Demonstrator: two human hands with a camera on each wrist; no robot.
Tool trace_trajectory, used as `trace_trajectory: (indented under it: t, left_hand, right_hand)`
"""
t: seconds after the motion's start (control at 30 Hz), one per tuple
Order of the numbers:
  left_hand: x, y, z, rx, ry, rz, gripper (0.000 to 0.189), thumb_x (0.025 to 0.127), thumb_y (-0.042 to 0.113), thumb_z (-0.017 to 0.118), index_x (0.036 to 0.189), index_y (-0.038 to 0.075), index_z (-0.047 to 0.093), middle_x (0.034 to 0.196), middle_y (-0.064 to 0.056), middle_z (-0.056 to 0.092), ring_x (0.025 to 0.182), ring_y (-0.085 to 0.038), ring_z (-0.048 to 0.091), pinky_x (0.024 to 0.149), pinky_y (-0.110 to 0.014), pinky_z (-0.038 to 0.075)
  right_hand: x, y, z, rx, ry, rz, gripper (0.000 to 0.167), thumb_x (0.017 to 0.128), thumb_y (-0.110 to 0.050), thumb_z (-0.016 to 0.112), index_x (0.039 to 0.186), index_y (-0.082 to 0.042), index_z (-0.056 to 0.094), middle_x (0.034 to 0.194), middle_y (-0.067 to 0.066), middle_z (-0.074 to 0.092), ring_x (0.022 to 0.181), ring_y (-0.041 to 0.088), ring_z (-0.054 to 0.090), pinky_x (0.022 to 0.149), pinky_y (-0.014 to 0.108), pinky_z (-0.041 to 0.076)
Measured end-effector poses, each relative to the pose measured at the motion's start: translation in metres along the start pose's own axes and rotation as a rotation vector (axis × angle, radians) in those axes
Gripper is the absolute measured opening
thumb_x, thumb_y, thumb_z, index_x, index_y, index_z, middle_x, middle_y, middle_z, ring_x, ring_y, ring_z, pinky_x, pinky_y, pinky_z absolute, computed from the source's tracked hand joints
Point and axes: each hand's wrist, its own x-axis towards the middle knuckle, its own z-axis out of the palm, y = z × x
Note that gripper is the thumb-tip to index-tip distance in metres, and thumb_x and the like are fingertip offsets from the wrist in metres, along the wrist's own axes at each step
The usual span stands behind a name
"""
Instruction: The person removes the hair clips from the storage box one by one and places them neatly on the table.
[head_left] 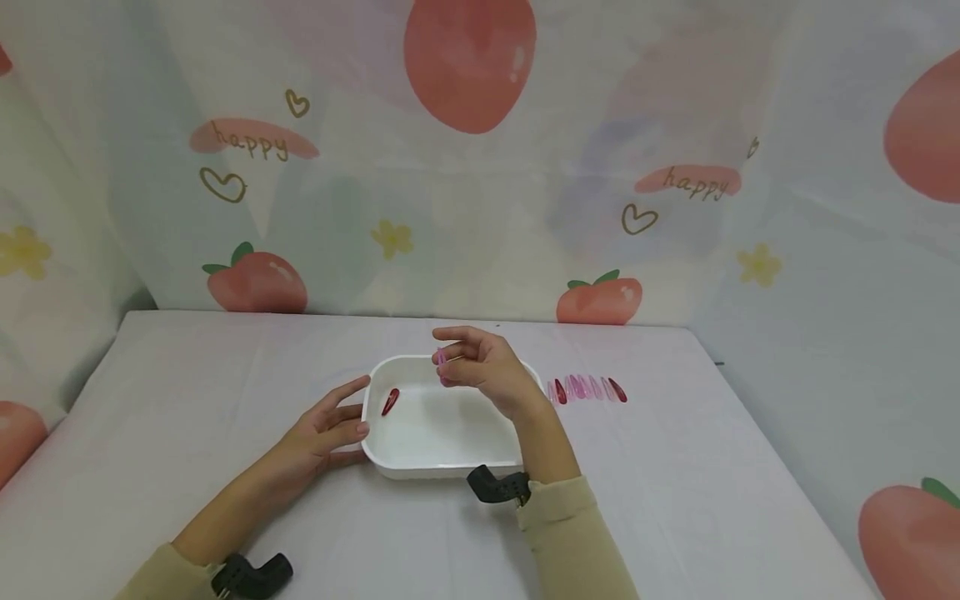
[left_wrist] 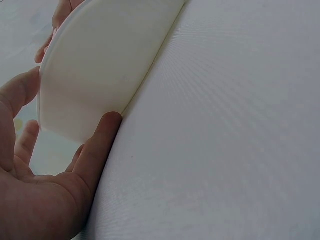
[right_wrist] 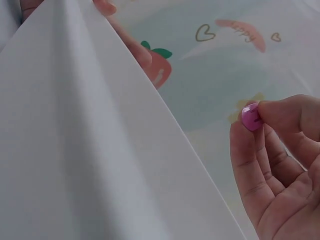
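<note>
A white tray (head_left: 450,472) rests on the table, with one dark red snap hair clip (head_left: 390,402) lying inside near its left end. My left hand (head_left: 330,429) touches the tray's left side, fingers spread and fairly straight. In the left wrist view, its fingertips (left_wrist: 111,120) meet the tray wall (left_wrist: 110,65) at the rim and low down. Over the tray's far right part, my right hand (head_left: 480,367) pinches a pink hair clip (head_left: 441,358) between thumb and fingers. The right wrist view shows the rounded, glossy end of this pink clip (right_wrist: 251,117).
Right of the tray, several pink and dark red hair clips (head_left: 588,388) lie side by side in a row on the white tablecloth (head_left: 712,500). A printed fabric backdrop (head_left: 480,192) stands behind the table and along both sides.
</note>
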Motion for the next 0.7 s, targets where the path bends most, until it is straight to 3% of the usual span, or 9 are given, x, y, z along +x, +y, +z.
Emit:
trace_trajectory:
  t: [0.17,0.27,0.4,0.7]
  left_hand:
    - [-0.001,0.002,0.001,-0.003,0.006,-0.014,0.069,0.099,0.010,0.060,0.157,0.028,0.027,0.154,-0.023,0.034,0.130,-0.035,0.051,0.099,-0.047,0.053]
    - [-0.002,0.002,0.001,0.000,0.006,-0.009,0.069,0.099,0.011,0.060,0.157,0.026,0.026,0.154,-0.024,0.033,0.130,-0.036,0.051,0.099,-0.048,0.053]
    - [-0.001,0.000,-0.001,-0.005,-0.009,0.011,0.069,0.099,0.011,0.060,0.157,0.025,0.026,0.154,-0.026,0.032,0.130,-0.037,0.050,0.099,-0.049,0.052]
    - [0.000,0.000,0.001,-0.009,0.010,-0.010,0.068,0.099,0.010,0.060,0.156,0.028,0.027,0.153,-0.023,0.035,0.130,-0.035,0.051,0.098,-0.048,0.053]
  right_hand:
    - [-0.002,-0.003,-0.004,0.032,0.010,-0.020,0.043,0.091,0.002,0.066,0.133,-0.002,0.060,0.102,0.008,0.068,0.103,0.037,0.066,0.089,0.036,0.058]
    - [-0.002,-0.004,-0.008,0.055,0.014,-0.030,0.041,0.091,0.004,0.066,0.131,0.000,0.060,0.100,0.006,0.067,0.102,0.036,0.066,0.089,0.035,0.059]
    - [-0.006,-0.001,-0.016,0.037,0.020,-0.046,0.037,0.091,0.004,0.065,0.128,0.002,0.061,0.101,0.008,0.066,0.094,0.021,0.068,0.088,0.035,0.059]
    - [-0.023,-0.002,-0.044,-0.042,0.074,-0.015,0.036,0.092,0.002,0.065,0.127,0.000,0.061,0.105,0.014,0.065,0.100,0.033,0.066,0.088,0.035,0.059]
